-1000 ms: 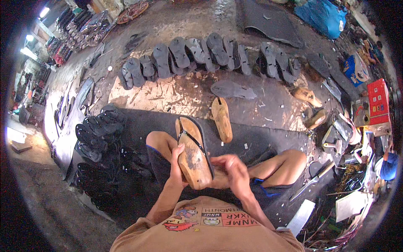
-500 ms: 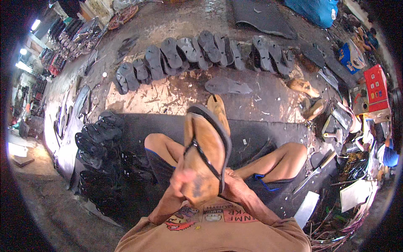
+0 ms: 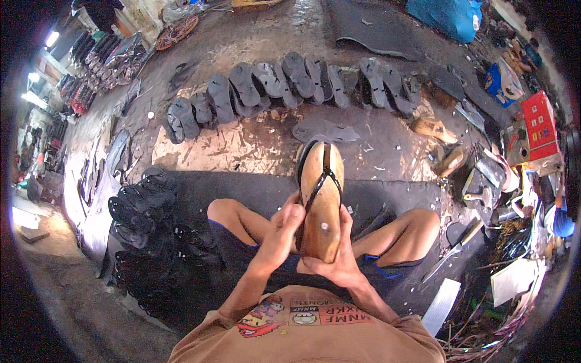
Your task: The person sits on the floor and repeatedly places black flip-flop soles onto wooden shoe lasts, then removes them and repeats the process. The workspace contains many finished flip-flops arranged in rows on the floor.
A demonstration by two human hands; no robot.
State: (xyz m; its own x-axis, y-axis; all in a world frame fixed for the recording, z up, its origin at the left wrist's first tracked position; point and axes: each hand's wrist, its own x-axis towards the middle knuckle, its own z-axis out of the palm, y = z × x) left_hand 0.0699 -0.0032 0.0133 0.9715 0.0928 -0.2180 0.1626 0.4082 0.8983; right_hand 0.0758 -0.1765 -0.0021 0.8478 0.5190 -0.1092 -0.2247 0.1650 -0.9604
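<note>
In front of my chest I hold a wooden shoe last (image 3: pixel 319 233), its slotted toe pointing away from me. A black Y-shaped flip-flop strap (image 3: pixel 327 172) lies over it, with the post in the toe slot. Along the last's left edge shows a dark sole (image 3: pixel 301 158), mostly hidden beneath. My left hand (image 3: pixel 279 236) is closed on the left side, thumb up along the edge. My right hand (image 3: pixel 339 260) wraps the heel end from the right, its thumb across the heel.
Beyond my crossed legs stands a row of dark soles (image 3: pixel 245 85), with a loose sole (image 3: pixel 325 130) lying nearer. Black sandals (image 3: pixel 142 199) are piled at left. To the right are a knife (image 3: pixel 454 249), wooden lasts (image 3: pixel 434 129) and a red box (image 3: pixel 538 126).
The last has turned over: a strapped face with a dark sole rim gave way to the face with the toe slot. My left hand shifted up to its side; my right moved onto the heel.
</note>
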